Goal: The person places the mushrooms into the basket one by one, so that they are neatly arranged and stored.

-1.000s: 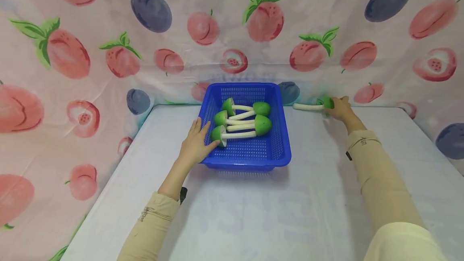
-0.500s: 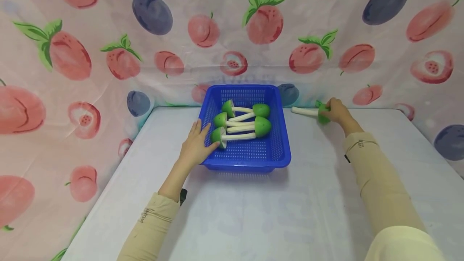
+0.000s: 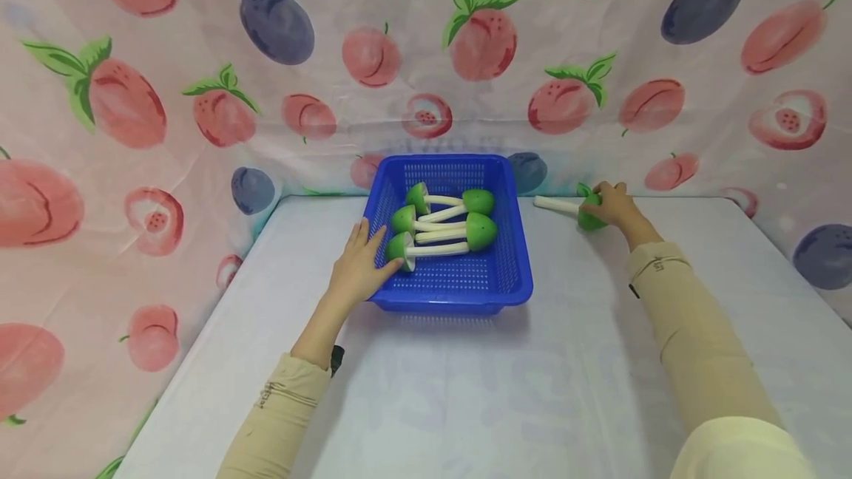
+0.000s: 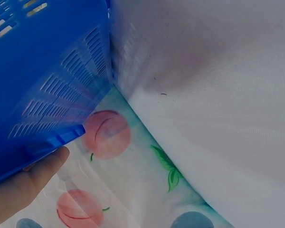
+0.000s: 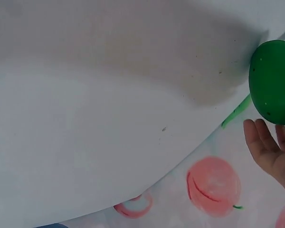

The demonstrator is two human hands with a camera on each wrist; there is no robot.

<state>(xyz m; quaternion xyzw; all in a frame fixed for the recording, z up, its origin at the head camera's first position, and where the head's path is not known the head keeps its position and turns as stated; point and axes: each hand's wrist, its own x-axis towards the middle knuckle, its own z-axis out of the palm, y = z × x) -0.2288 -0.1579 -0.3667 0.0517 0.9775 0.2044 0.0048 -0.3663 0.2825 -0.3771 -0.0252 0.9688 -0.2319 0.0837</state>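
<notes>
My left hand [image 3: 358, 266] rests on the left rim of a blue plastic basket [image 3: 522, 272], fingers spread, thumb tip over the inner side. In the left wrist view a straight finger [image 4: 42, 171] lies along the basket's rim. Inside the basket lie several toy mushrooms [image 3: 442, 250] with green caps and white stems. To its right, near the back edge of the table, another mushroom [image 3: 559, 205] lies with its stem pointing left. My right hand [image 3: 615, 207] holds that one by its green cap from above. The right wrist view shows fingertips against the cap [image 5: 275, 80].
A white-covered table [image 3: 466, 398] spreads around the basket. A cloth printed with peaches and plums [image 3: 373, 117] hangs behind it and along the left side, meeting the table's back edge.
My right hand has moved slightly left and toward me, and the mushroom's cap has swung toward the front with it. The left hand has stayed on the basket.
</notes>
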